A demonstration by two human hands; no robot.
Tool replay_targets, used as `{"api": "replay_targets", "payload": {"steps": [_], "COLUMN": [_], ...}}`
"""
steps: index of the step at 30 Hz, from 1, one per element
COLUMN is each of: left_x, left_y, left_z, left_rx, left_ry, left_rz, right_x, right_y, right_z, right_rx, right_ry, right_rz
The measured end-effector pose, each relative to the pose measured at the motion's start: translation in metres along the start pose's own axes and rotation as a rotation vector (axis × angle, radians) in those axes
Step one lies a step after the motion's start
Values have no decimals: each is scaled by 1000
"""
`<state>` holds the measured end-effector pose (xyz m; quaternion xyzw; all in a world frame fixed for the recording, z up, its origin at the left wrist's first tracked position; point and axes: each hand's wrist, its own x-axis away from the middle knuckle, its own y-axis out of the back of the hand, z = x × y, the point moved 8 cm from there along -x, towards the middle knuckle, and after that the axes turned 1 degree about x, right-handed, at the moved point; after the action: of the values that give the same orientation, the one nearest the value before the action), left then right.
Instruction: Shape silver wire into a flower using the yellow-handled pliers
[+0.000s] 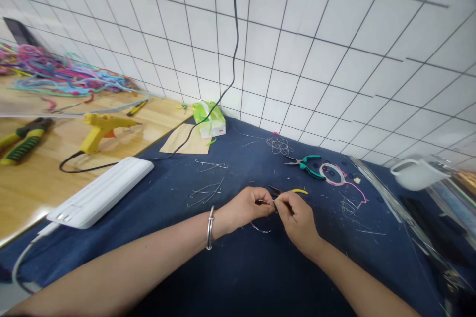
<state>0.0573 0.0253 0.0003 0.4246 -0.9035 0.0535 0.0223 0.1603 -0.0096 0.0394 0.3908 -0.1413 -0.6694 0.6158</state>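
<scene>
My left hand (245, 206) and my right hand (295, 215) meet over the dark blue cloth (230, 267), both with fingers pinched together. Between them runs a thin silver wire (260, 229) that loops down below my fingers. My right hand also grips small pliers with a yellow handle (299, 191) whose dark jaws point left at the wire. A silver bangle (210, 228) sits on my left wrist.
Teal-handled pliers (307, 164), a wire flower (278, 145), a wire coil (332, 173) and loose wire scraps (208, 192) lie beyond my hands. A white power bank (102, 190), a yellow glue gun (98, 130), a green tissue pack (208, 119) and coloured cords (55, 77) sit left. A white cup (416, 173) stands right.
</scene>
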Motion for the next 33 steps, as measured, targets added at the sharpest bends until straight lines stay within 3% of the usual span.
{"api": "replay_targets", "payload": {"steps": [6,12,19,33], "left_x": [-2,-6,-7,-6], "left_y": [1,12,17,12], "left_z": [2,6,8,4], "left_rx": [156,255,85,-63], "left_ry": [34,22,6,-25], "left_rz": [16,-81,-124,-61], "right_x": [-6,-8,-6,-2], "right_y": [3,5,2,2], "right_z": [-23,-38,-38,-27], "right_rx": [-127,-223,-240,-209], "right_ry": [-129,-192,-182,-138], "right_rz": [7,-22,5,4]}}
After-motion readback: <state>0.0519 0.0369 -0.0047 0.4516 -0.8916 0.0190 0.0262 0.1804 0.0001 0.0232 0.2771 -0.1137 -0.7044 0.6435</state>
